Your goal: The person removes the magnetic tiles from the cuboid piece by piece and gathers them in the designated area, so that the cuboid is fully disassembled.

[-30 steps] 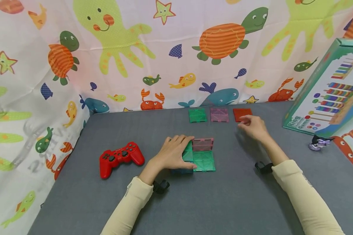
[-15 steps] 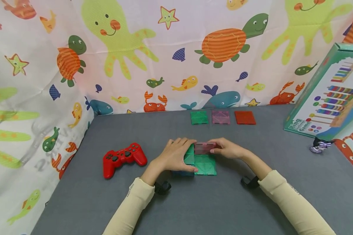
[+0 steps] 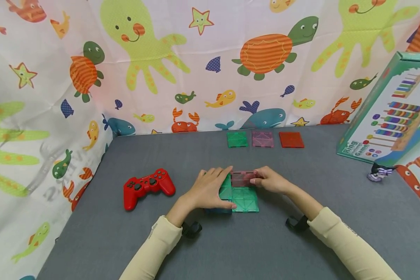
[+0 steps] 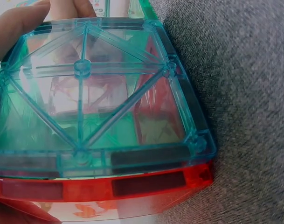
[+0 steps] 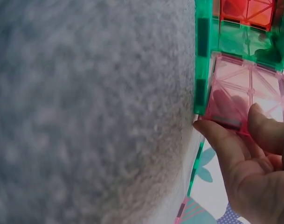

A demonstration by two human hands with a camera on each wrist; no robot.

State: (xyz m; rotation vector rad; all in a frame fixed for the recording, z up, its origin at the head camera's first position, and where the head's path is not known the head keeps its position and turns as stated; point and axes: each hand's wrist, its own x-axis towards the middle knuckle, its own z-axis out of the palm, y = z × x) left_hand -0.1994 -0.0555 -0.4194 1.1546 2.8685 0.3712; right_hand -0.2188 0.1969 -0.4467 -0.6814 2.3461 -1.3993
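My left hand point(image 3: 209, 189) spans the top of a box built of clear magnetic tiles and grips it, thumb at the near right side. A blue tile point(image 4: 81, 67) and a red tile point(image 4: 88, 189) form faces of the box in the left wrist view; the palm hides much of it from above. Flat on the table against its right side lies a green tile point(image 3: 245, 200). Along that tile's far edge a pink tile point(image 3: 240, 179) stands upright. My right hand point(image 3: 272, 179) pinches the pink tile's right edge between thumb and fingers.
Behind the hands, a loose green tile point(image 3: 237, 139), a pink tile point(image 3: 262, 139) and a red tile point(image 3: 292, 140) lie in a row. A red game controller point(image 3: 148, 187) is at left. At right stand a ring game box point(image 3: 385, 112) and a small figurine point(image 3: 379, 172).
My right hand has moved from beside the loose red tile, left and nearer, to the upright pink tile and now pinches its edge. My left hand keeps its hold on the box.
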